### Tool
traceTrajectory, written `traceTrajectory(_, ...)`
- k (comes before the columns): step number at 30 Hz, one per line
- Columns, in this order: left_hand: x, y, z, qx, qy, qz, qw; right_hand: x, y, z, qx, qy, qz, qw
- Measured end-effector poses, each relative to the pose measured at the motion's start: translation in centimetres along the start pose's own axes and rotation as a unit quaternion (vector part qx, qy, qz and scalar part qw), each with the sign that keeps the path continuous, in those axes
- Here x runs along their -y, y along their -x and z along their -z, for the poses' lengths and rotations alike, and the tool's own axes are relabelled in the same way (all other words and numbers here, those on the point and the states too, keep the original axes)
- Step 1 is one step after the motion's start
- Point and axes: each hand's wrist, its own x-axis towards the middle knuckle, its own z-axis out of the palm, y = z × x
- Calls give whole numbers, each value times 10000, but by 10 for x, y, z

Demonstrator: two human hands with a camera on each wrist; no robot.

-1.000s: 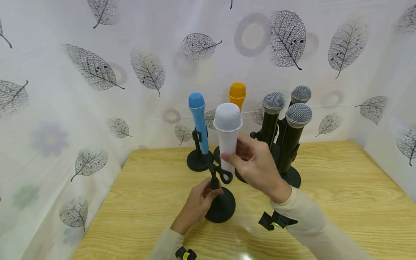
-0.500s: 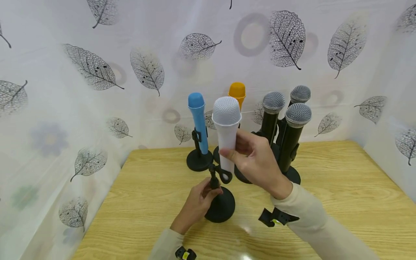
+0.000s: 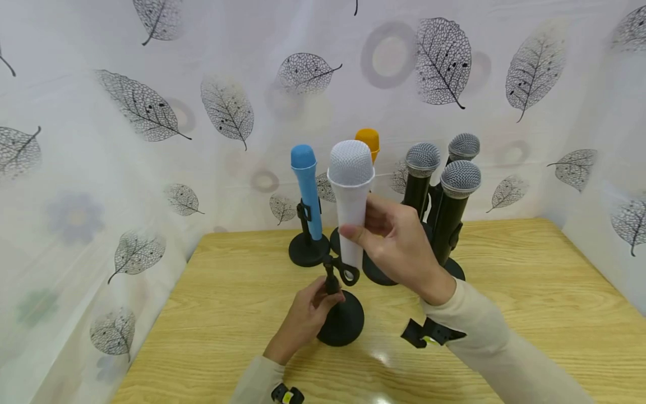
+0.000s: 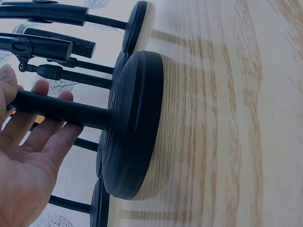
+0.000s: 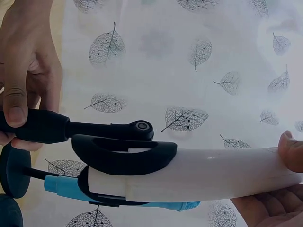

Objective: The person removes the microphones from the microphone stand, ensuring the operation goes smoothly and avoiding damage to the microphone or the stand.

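My right hand pinches a white microphone by its handle, thumb in front and grille upward. The handle's lower end sits within the black clip of a desk microphone stand, as the right wrist view shows. Below it, my left hand holds the stand's pole between thumb and fingers. The stand's round black base is on the wooden table. In the left wrist view, the fingers lie along the underside of the pole.
Behind stand a blue microphone on its own stand and an orange microphone partly hidden by the white one. To the right are three black microphones with silver grilles, the nearest black microphone close to my right wrist. A leaf-patterned sheet backs the table.
My right hand has risen a little, drawing the white microphone upward relative to the clip. The left hand and the stand have stayed in place.
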Motion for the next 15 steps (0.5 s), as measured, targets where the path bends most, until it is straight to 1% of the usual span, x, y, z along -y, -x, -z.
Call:
traceTrajectory(4,0,0,0,-12,17,-49,10000,3,-3,1,10,-3,28,10000)
traceTrajectory(12,0,0,0,-18,-84,-29,10000,11,-7,5,-82,-3,157,9998)
traceTrajectory(15,0,0,1,34,-127,-22,9999,17,-11,10,-178,-85,306,9993)
